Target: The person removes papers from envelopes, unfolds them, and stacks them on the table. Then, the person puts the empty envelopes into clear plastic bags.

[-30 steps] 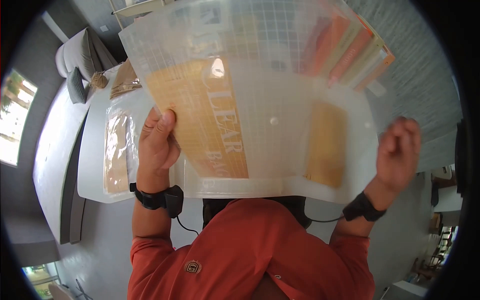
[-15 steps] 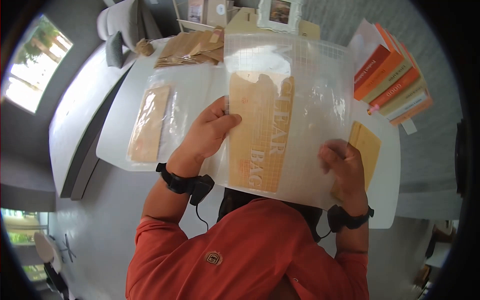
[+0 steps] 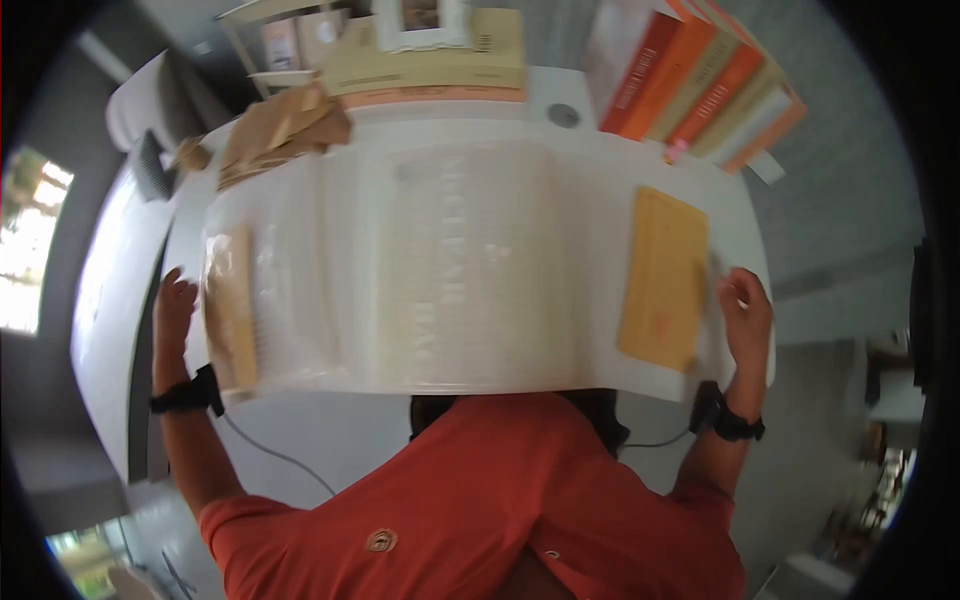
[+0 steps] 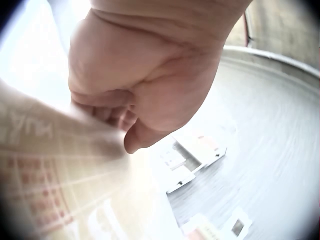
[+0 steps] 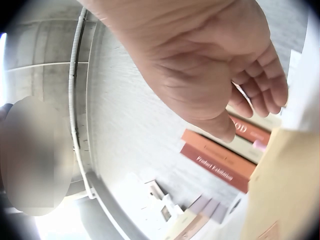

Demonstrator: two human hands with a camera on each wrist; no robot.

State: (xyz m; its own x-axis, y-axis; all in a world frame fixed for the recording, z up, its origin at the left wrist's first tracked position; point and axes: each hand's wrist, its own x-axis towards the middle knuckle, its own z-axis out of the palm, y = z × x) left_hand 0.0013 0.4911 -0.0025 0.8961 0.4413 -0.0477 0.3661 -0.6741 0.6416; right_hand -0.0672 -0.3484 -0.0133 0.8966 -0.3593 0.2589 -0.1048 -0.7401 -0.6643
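Observation:
In the head view, a translucent bag printed in white letters (image 3: 480,260) lies flat on the middle of the white table. Left of it is a clear plastic bag with a brown paper packet (image 3: 230,300), and my left hand (image 3: 174,312) is just beyond its outer side. The left wrist view has that hand's thumb and bent fingers beside a tan printed sheet (image 4: 40,170). A yellow envelope (image 3: 665,280) rests on the right. Close to its outer side, my right hand (image 3: 745,310) hovers with loosely curved fingers and holds nothing.
Folded brown paper bags (image 3: 285,130) lie at the back left. A thick book (image 3: 430,75) carries a white picture frame (image 3: 425,25) at the back. Several upright books (image 3: 690,85) stand at the back right. The white table (image 3: 600,300) ends near the person's body.
The lifted clear bag with its tan panel is gone from the left hand. A translucent bag lies in full view mid-table. Both hands have moved apart to the sides.

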